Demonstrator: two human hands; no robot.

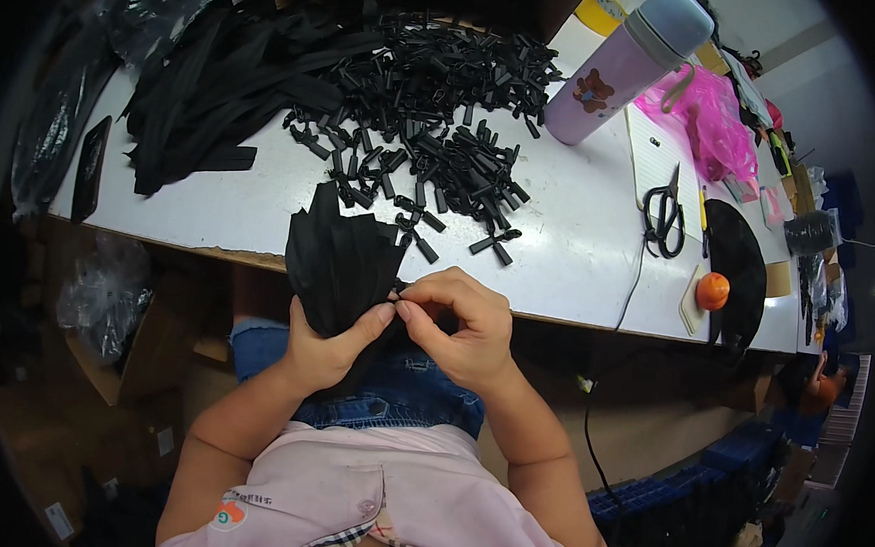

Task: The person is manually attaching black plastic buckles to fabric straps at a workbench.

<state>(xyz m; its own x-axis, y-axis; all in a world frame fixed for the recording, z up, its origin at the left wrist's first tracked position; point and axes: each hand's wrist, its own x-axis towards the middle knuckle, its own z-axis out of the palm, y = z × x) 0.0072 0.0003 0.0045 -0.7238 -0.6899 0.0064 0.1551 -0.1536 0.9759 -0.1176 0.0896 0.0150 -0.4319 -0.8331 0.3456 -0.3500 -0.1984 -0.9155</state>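
Note:
My left hand is closed around a fanned bundle of black zipper strips, held at the table's front edge above my lap. Beside the bundle, my right hand pinches a small dark piece between thumb and forefinger; it looks like a zipper slider, though the fingers cover most of it. The two thumbs nearly meet there. Just beyond my hands lies a large heap of black zipper pulls, with several loose ones near the edge. More black strips are spread out at the left.
A lilac bottle stands behind the heap. Farther right lie black-handled scissors, a notepad, a pink plastic bag and an orange fruit. A phone rests at the left edge. A cable hangs below the table.

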